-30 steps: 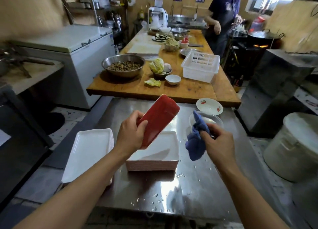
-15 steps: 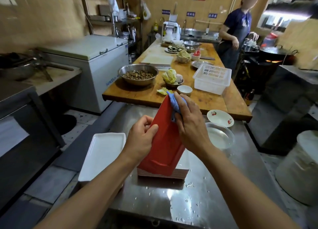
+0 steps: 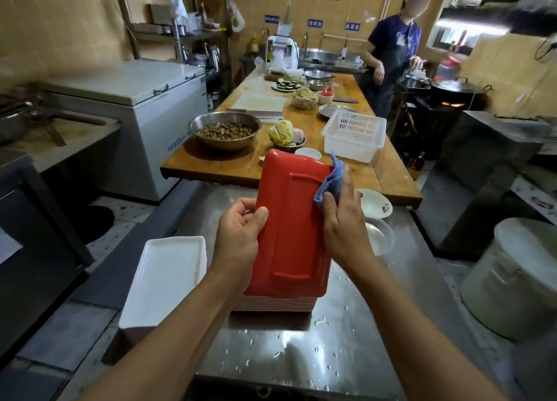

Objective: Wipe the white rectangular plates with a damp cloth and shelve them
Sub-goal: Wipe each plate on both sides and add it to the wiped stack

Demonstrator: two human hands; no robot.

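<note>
A rectangular plate (image 3: 291, 223) stands upright with its red underside facing me, its lower edge over a stack of like plates (image 3: 274, 305) on the wet steel table (image 3: 346, 340). My left hand (image 3: 239, 235) grips the plate's left edge, thumb on the red back. My right hand (image 3: 342, 217) holds a blue cloth (image 3: 330, 180) against the plate's upper right edge. A second stack, white face up (image 3: 168, 277), sits at the table's left edge.
Behind the steel table a wooden table (image 3: 388, 171) carries a metal bowl of nuts (image 3: 224, 129), cabbage, a white basket (image 3: 354, 134) and dishes. A small saucer (image 3: 375, 203) and clear bowl (image 3: 379, 235) lie right of my hands. A person (image 3: 391, 57) stands at the far right. A white bucket (image 3: 512, 277) is at right.
The plate has turned so its red back faces me squarely. My right hand with the cloth slid from the top edge to the upper right edge.
</note>
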